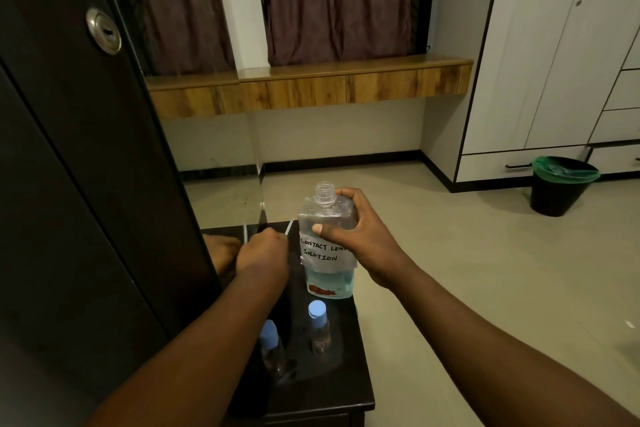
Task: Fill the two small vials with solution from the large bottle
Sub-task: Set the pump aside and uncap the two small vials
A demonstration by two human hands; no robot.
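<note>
Behind left hand (265, 250), thin object unclear.

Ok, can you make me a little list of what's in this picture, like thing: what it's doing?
big bottle: upright on the dark table, cap off, bluish liquid low inside, label reads contact lens solution
right hand: grips the big bottle near its top
left hand: curled at the table's far edge, around a thin white thing; what it is cannot be told
two small vials: standing near the table's middle, blue caps on
bin: on the floor, green liner
</note>
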